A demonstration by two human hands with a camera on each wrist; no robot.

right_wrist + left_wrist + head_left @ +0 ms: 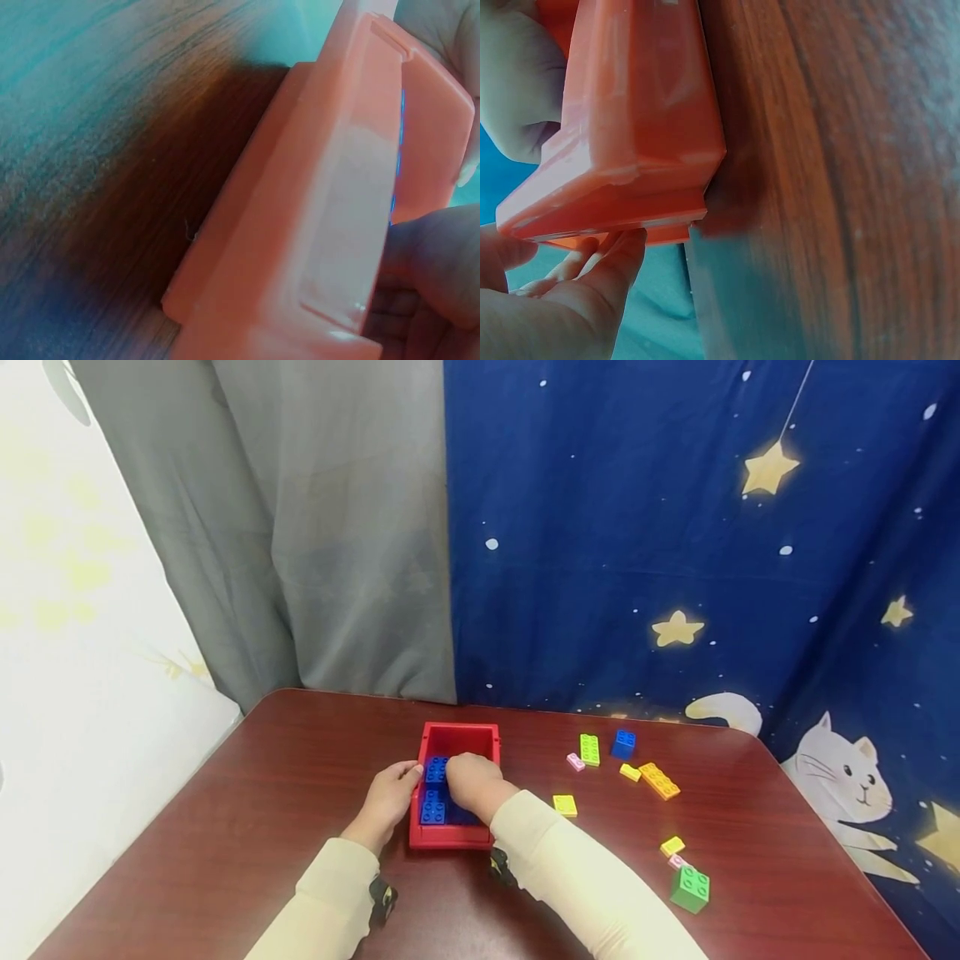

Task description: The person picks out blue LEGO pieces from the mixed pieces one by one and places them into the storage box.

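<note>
A red box stands on the table with blue studded bricks inside, along its left and near parts. My left hand grips the box's left wall, thumb at the rim and fingers on the outer side; the left wrist view has those fingers under the rim. Inside the box is my right hand, bent over the blue bricks, its fingertips hidden in the head view. Curled fingers of that hand appear behind the box wall in the right wrist view; I cannot tell what they hold.
Right of the box lie a lime brick, a blue brick, an orange brick, a yellow brick and a small pink one. A green brick sits nearer, beside small yellow and pink pieces. Curtains hang behind the table.
</note>
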